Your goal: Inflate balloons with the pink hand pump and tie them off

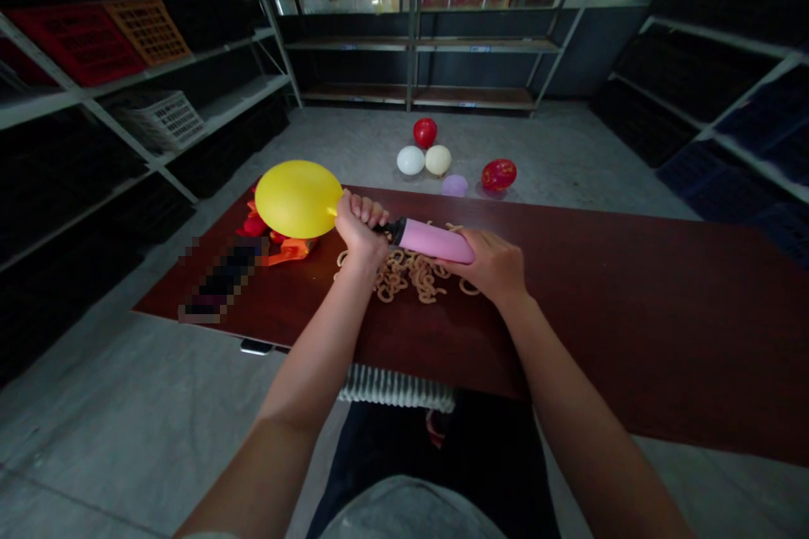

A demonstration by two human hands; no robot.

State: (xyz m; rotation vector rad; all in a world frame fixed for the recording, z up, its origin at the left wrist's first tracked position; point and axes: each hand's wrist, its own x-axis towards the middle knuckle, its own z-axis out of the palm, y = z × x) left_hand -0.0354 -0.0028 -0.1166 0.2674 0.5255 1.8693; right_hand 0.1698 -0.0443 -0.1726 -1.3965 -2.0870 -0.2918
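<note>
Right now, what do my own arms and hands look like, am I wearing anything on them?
Both arms are bare from the lower edge of the picture to the fingers: no sleeves in view, no gloves. The left hand and the right hand show no watch, ring or band on the wrists or fingers in view. No marks or cables show.
</note>
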